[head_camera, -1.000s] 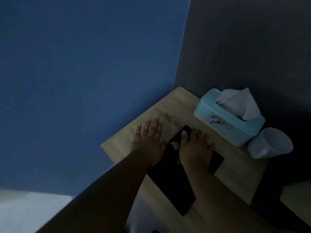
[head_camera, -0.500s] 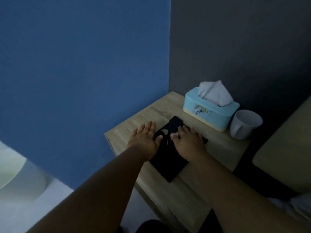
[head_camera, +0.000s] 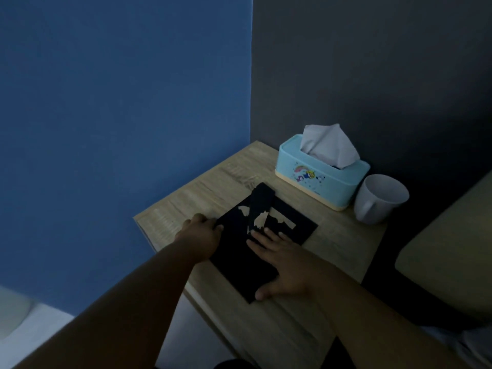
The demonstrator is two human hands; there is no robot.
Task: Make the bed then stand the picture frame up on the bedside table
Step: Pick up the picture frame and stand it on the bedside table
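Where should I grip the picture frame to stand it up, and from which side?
Probably its thin side edges, coming in from left and right: the picture frame lies flat, back up, on the bedside table. The left hand curls at its left edge; the right hand lies flat on top.

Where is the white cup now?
In the head view the white cup stands on the right side of the bedside table, just right of the blue tissue box.
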